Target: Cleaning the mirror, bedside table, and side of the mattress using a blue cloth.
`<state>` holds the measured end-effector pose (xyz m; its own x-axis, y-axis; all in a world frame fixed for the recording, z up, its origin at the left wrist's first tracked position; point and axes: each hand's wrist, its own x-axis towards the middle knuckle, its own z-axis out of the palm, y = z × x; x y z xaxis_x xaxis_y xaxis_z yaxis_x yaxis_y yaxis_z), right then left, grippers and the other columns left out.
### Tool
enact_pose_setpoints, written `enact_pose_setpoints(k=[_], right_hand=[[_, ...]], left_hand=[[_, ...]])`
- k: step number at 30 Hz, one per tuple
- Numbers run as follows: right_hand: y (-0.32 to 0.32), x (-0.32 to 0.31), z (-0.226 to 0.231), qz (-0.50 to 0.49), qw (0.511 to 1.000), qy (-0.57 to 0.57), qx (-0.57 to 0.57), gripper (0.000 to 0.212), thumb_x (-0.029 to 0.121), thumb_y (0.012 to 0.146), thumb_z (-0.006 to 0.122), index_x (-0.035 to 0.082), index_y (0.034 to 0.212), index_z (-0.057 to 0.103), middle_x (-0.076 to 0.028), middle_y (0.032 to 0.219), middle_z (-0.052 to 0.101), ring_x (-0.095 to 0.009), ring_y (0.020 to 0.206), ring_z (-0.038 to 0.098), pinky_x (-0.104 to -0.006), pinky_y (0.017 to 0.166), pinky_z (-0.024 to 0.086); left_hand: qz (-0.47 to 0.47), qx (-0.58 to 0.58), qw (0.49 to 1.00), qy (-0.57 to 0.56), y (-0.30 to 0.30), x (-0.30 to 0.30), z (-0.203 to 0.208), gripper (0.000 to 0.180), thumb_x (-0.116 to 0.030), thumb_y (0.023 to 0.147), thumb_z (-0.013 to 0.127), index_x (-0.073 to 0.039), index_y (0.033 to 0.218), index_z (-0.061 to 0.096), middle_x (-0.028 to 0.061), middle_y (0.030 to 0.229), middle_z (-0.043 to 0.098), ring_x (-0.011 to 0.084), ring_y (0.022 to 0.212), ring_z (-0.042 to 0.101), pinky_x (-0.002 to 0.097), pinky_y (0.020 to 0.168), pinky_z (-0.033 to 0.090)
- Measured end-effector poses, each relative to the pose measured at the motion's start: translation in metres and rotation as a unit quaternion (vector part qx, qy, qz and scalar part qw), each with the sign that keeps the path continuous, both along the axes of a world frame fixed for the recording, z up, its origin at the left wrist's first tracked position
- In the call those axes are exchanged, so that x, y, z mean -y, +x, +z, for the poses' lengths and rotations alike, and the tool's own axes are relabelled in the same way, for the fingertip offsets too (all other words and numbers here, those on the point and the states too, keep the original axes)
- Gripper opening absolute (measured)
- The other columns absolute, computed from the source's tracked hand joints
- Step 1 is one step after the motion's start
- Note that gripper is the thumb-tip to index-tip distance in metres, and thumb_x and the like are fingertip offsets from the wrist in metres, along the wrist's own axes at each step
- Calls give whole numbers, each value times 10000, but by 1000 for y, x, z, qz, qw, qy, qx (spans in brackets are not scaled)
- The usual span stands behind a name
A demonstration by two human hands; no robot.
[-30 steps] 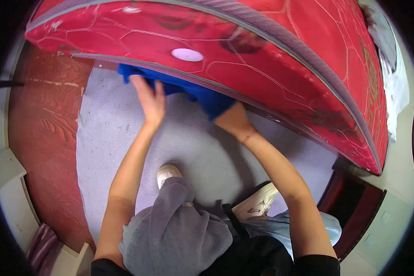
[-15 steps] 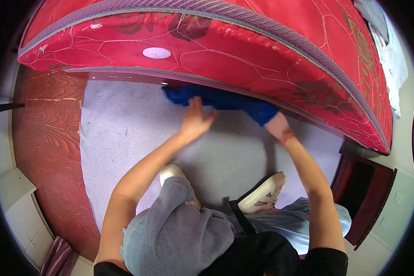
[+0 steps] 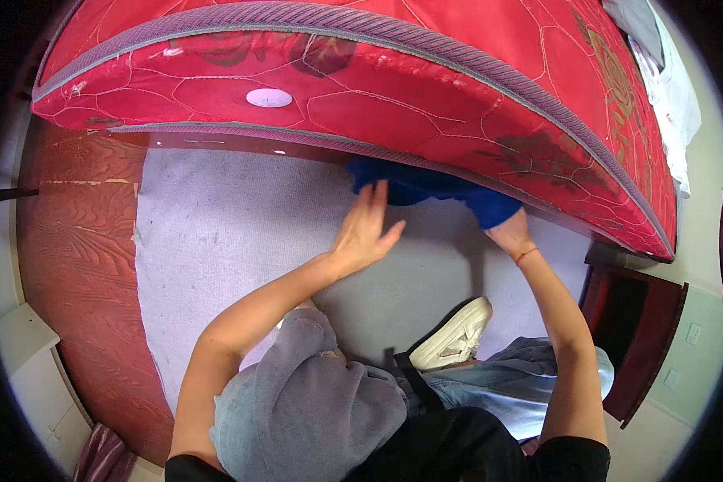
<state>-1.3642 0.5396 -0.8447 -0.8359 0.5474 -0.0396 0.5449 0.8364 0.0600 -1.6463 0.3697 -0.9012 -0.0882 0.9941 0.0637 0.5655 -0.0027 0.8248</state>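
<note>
A blue cloth point(image 3: 426, 186) lies bunched on the pale grey carpet point(image 3: 217, 241), tucked under the edge of a red quilted mattress point(image 3: 361, 88). My left hand point(image 3: 365, 229) is flat with fingers spread, resting against the cloth's left end. My right hand point(image 3: 510, 237) is at the cloth's right end, its fingers hidden in the fabric and under the mattress edge. A thin red band circles my right wrist.
My knees in grey and blue trousers point(image 3: 313, 402) and a white shoe point(image 3: 458, 333) are on the carpet. Red-brown wooden flooring point(image 3: 72, 257) lies left. A dark wooden bed frame corner point(image 3: 635, 321) stands right. White and grey laundry point(image 3: 667, 72) sits on the mattress.
Both hands and the blue cloth have shifted to the right along the mattress edge. My left hand has pulled back slightly from under the mattress.
</note>
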Motion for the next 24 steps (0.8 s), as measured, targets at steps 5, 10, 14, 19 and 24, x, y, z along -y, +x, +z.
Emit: enact_pose_setpoints(k=[5, 10, 14, 19, 24], right_hand=[[-116, 17, -21, 117, 988, 17, -95, 503, 164, 900, 546, 108, 1398, 506, -134, 1460, 485, -275, 1361, 454, -408, 1136, 354], [-234, 48, -37, 180, 970, 9, -166, 484, 181, 940, 477, 75, 1412, 485, -130, 1482, 462, -236, 1389, 427, -406, 1157, 333], [-233, 42, -80, 225, 970, 38, -88, 509, 178, 925, 485, 67, 1421, 474, -130, 1469, 481, -240, 1367, 457, -385, 1137, 363], [-151, 26, -109, 190, 979, -24, -63, 532, 140, 933, 457, 69, 1460, 442, -123, 1530, 422, -230, 1376, 451, -358, 1129, 378], [-45, 17, -97, 33, 968, -242, -57, 535, 120, 948, 403, 59, 1479, 418, -140, 1546, 394, -253, 1408, 399, -351, 1178, 298]], left_hand=[[225, -50, 971, 66, -59, 9, -11, 905, -309, 904, 658, 119, 1512, 142, 423, 1514, 203, 545, 1434, 198, 521, 1182, 211], [361, -62, 926, 86, -158, 2, -28, 921, -193, 896, 668, 133, 1509, 62, 393, 1563, 80, 493, 1483, 66, 466, 1217, 100], [355, -49, 927, 109, -183, -9, -65, 957, -118, 867, 690, 144, 1497, 20, 387, 1565, 82, 473, 1492, 49, 434, 1225, 78], [250, 63, 966, 16, -148, -4, -95, 1031, -326, 899, 697, 174, 1485, 11, 398, 1563, 47, 463, 1494, 45, 424, 1226, 75], [106, 47, 987, -112, -52, -7, -71, 1007, -368, 897, 672, 143, 1501, 50, 438, 1532, 67, 529, 1461, 98, 452, 1201, 185]])
